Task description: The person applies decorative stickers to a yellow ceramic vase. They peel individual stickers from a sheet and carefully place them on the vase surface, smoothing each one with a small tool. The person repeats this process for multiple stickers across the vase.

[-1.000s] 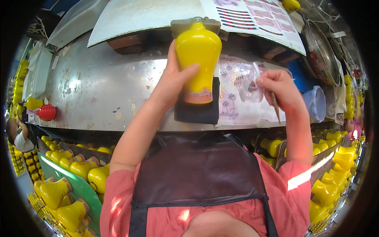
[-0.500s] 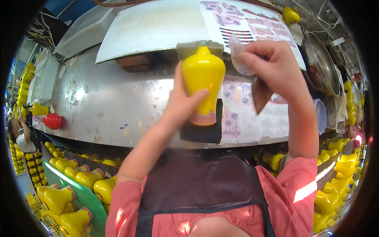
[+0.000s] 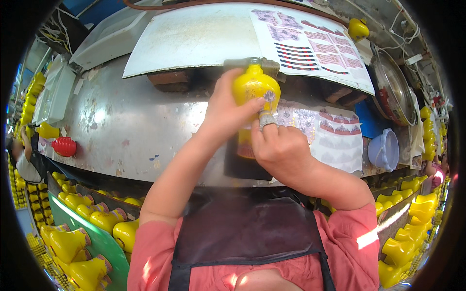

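A glossy yellow vase [image 3: 247, 87] lies with its neck away from me, over a dark cloth [image 3: 238, 169] at the table's near edge. My left hand [image 3: 225, 106] is wrapped round its left side, thumb across the front. A decal with a purple flower [image 3: 269, 96] lies on the vase's face beside that thumb. My right hand [image 3: 286, 150] is closed, its fingers bent against the vase's right side, with a greyish band at the fingertips. Its palm is hidden, so I cannot make out what it holds. A pinkish pattern shows near the vase's foot.
Printed decal sheets [image 3: 340, 145] lie on the metal table [image 3: 126, 126] to the right. More decals lie on a raised white board [image 3: 194, 39] at the back. A lilac bucket [image 3: 383, 150] stands at right, a red ribbed object [image 3: 64, 146] at left. Yellow vases [image 3: 107, 220] fill racks both sides.
My right hand has come left and down from above the decal sheets onto the vase. The clear film it held is now against the vase; the brown scraper no longer shows.
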### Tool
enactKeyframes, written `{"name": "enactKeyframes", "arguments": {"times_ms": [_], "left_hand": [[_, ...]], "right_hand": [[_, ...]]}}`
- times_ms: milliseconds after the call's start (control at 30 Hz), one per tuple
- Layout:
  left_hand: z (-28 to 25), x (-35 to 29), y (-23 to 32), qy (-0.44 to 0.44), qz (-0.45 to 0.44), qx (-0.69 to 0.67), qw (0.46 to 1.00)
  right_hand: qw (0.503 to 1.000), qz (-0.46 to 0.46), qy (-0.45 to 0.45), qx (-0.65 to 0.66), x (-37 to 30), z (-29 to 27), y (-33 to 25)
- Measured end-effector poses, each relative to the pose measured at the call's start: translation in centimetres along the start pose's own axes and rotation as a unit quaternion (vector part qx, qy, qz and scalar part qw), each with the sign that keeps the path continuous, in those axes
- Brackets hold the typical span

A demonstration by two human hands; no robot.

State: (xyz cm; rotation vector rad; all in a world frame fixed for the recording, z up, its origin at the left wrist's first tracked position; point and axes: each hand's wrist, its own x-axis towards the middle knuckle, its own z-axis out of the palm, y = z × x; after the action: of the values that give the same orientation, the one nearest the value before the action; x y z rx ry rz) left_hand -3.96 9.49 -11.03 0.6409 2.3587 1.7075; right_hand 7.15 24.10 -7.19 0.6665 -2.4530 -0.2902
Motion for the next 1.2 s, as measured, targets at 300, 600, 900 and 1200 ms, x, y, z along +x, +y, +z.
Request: {"name": "enactKeyframes", "arguments": {"times_ms": [300,600,900,1200], "left_hand": [[1.0,-1.2,-1.1,-0.024,-0.043,-0.155,0.987],[2.3,-4.9,-2.6,-0.038,0.043,-0.245,0.968],[2.7,-4.9,-3.0,0.034,-0.003,-0.250,0.968],[2.4,-5.1,-5.3,0.007,0.033,-0.330,0.943]], "right_hand": [[0.992,-0.051,-0.112,0.022,-3.5,-2.2,-1.6],[0.944,0.203,-0.023,0.261,-0.2,0.3,5.0],[0.933,0.219,-0.091,0.271,1.5,2.2,5.0],[0.738,0.397,-0.101,0.537,-1.2,3.0,5.5]]}}
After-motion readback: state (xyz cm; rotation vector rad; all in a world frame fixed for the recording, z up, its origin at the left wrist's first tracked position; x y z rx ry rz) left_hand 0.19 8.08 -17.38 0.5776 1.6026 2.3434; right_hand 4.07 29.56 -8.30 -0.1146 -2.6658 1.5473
